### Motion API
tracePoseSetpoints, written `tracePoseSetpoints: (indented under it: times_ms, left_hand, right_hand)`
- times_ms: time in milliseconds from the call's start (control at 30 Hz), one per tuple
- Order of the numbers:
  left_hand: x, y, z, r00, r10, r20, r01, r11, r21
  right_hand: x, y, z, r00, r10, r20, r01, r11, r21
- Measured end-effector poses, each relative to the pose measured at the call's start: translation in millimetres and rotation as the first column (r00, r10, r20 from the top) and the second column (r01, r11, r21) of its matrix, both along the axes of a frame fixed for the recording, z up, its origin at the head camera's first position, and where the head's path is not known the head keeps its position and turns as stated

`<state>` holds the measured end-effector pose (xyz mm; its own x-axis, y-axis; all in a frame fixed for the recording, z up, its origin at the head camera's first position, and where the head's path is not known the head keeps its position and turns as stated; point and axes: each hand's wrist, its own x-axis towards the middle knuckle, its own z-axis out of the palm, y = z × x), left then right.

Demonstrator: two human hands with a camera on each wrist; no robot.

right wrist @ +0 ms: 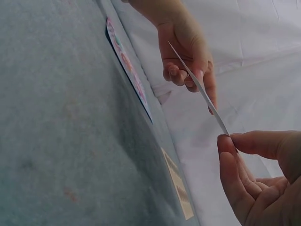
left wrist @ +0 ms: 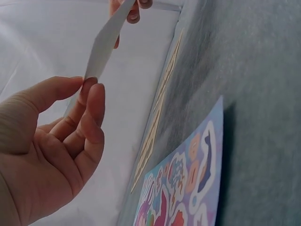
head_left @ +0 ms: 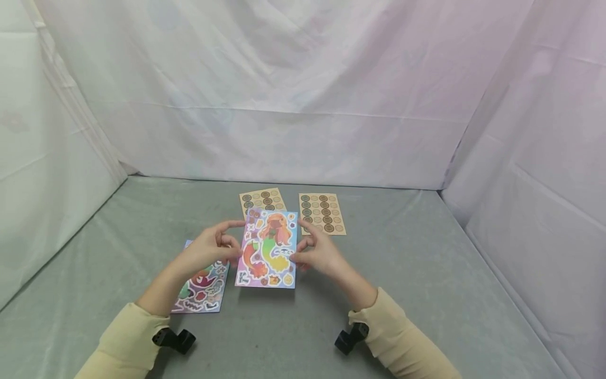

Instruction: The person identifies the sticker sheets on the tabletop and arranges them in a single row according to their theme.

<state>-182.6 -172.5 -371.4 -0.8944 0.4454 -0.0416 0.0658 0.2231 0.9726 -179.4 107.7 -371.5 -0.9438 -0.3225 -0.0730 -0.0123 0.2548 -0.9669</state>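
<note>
With left hand and right hand, we pinch opposite edges of a mermaid sticker sheet, raised above the grey worktop, where another colorful sheet and two tan sheets lie.

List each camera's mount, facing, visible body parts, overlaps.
Head: on head, facing forward-down at rectangular pink-blue mermaid sticker sheet; left hand, right hand, cream sleeves show.
Left: on left wrist, facing left hand's pinch; right fingers beyond.
Right: on right wrist, facing right hand's pinch; left hand beyond.
Wrist views share both hands, the sheet and grey tabletop.
</note>
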Motion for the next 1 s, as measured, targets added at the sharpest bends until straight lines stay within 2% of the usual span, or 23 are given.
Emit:
tracePoseSetpoints:
  times_ms: [267, 667, 1000]
  left_hand:
    - [-2.5, -4, -4.4, 0.998, -0.059, 0.029, 0.06, 0.998, -0.013]
    - [-1.6, -5, -7.0, 0.994, -0.075, 0.081, 0.082, 0.993, -0.086]
    - [3.1, -5, -9.8, 0.996, -0.031, 0.079, 0.045, 0.983, -0.179]
  right_hand:
    - [1.8, -1, -6.8, 1.0, 0.018, 0.012, -0.018, 1.0, 0.016]
    - [4.0, -6, -15.6, 0.998, 0.035, 0.044, -0.036, 0.999, 0.029]
    - [7.4, -11, -22.8, 0.997, 0.051, 0.063, -0.053, 0.998, 0.031]
